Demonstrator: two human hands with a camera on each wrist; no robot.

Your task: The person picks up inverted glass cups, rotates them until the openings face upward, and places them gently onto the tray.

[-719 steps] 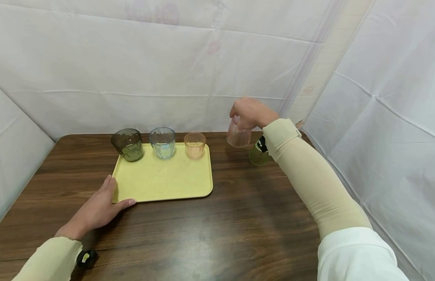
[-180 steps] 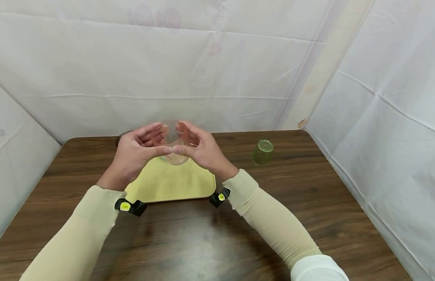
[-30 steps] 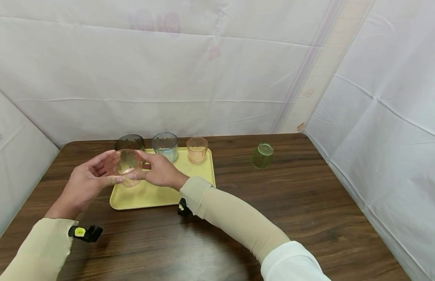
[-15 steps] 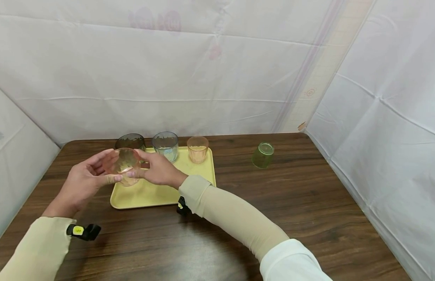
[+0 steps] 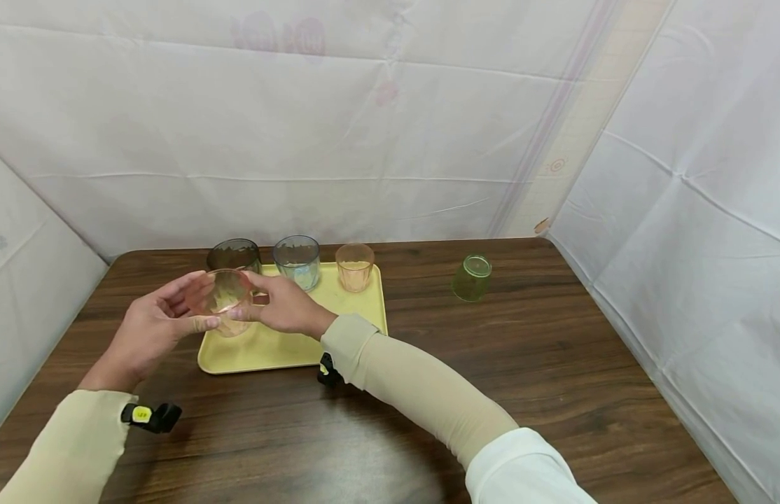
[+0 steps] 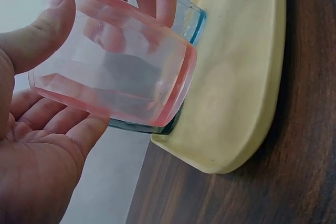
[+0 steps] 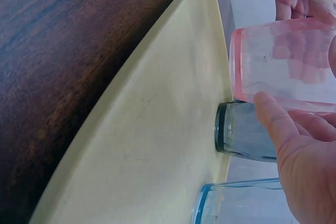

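Both hands hold a clear pink cup (image 5: 226, 308) on its side in the air, over the left part of a yellow tray (image 5: 339, 336). My left hand (image 5: 197, 302) grips it from the left, thumb on one wall and fingers on the other. My right hand (image 5: 248, 297) pinches it from the right. The left wrist view shows the pink cup (image 6: 115, 72) in my palm above the tray's rim (image 6: 236, 103). In the right wrist view the pink cup (image 7: 283, 61) hangs over the tray (image 7: 157, 129), in front of a dark cup (image 7: 241, 135).
Three cups stand along the tray's far edge: a dark one (image 5: 234, 256), a blue one (image 5: 297, 260) and an orange one (image 5: 355, 266). A green cup (image 5: 471, 278) stands upside down on the brown table (image 5: 491, 364) to the right. White sheets wall in the table.
Over the last second the hands and the pink cup have barely shifted. Earlier, my right hand held it at the far right, then both hands carried it left over the tray.
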